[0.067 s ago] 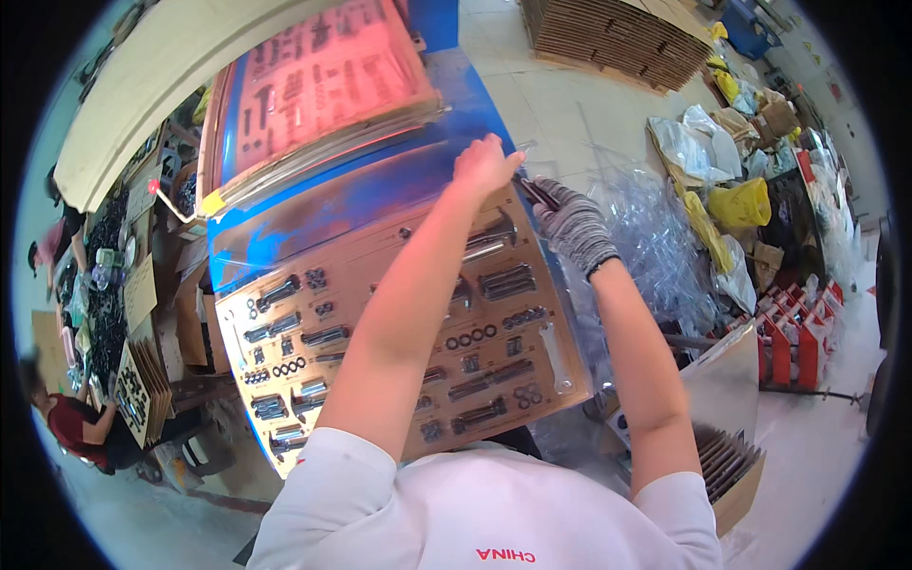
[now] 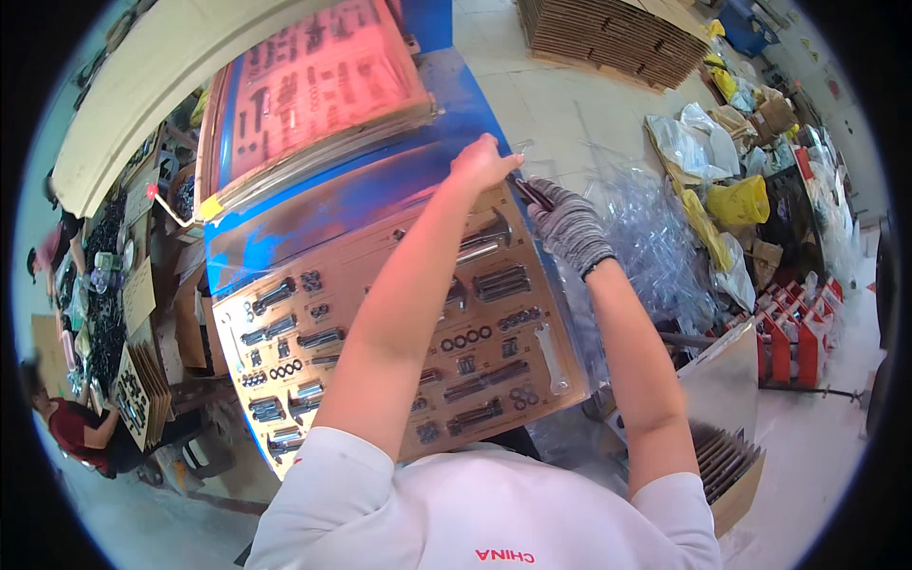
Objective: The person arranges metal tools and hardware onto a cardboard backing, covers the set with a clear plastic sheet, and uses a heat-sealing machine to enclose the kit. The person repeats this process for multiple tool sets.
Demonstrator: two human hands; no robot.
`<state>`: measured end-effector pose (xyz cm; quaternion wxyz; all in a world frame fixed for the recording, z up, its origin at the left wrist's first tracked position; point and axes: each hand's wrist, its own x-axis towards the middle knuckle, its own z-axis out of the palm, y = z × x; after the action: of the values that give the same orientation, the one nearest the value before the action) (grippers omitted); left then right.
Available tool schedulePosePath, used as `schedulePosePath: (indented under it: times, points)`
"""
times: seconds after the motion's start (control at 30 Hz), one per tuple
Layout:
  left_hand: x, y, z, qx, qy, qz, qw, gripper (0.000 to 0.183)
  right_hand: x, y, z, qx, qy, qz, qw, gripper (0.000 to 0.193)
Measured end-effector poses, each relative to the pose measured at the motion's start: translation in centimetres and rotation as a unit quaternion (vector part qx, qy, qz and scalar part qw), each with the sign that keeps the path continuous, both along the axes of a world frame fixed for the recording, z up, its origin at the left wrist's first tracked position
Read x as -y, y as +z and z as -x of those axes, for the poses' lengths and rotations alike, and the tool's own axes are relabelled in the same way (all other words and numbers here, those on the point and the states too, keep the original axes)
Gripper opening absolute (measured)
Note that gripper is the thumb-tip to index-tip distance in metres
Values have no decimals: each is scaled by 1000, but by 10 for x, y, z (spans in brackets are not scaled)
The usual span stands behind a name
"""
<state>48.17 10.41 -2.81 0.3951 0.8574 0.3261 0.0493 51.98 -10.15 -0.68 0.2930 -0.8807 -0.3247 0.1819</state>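
Observation:
A brown cardboard sheet point(image 2: 389, 249) lies before me, with rows of hammers, bolts, sockets and rings under clear film. Near its right edge is a silver wrench point(image 2: 551, 359). My bare left hand point(image 2: 483, 163) is at the sheet's far right corner, fingers bent together; what they pinch is hidden. Just to the right, my right hand point(image 2: 572, 226), in a grey striped knit glove, is closed around a slim dark tool point(image 2: 535, 195) whose exact kind I cannot make out. My left forearm crosses over the sheet and hides part of its middle.
Beyond the sheet, a stack of packed boards point(image 2: 323, 95) sits on the blue surface under reddish light. Crumpled clear film point(image 2: 655, 247) heaps up at right. Flattened cartons point(image 2: 608, 43) are stacked at the back. A person in dark red point(image 2: 81, 427) is at far left.
The whole view has shifted slightly. Both hands stay at the sheet's far right corner, with the same hold.

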Motion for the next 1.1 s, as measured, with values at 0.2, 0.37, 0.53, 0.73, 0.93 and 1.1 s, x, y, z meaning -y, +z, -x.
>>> schedulePosePath:
  times: [0.2, 0.37, 0.53, 0.73, 0.93, 1.1]
  points:
    - [-2, -11, -10, 26, -3, 51, 998, 40, -25, 24, -2, 28, 63, -14, 998, 40]
    - [11, 22, -5, 142, -11, 108, 984, 37, 77, 71, 51, -28, 107, 45, 993, 38]
    - [65, 104, -12, 300, -39, -162, 939, 29, 265, 80, 156, -122, 138, 256, 949, 38]
    - [241, 142, 38, 546, -428, -259, 672, 28, 257, 84, 174, -249, 323, 341, 847, 52]
    - [135, 76, 203, 243, -154, -232, 929, 33, 172, 50, 185, -196, 317, -111, 922, 58]
    - [57, 33, 389, -71, 161, -343, 923, 53, 17, 10, 232, -211, 198, -146, 946, 61]
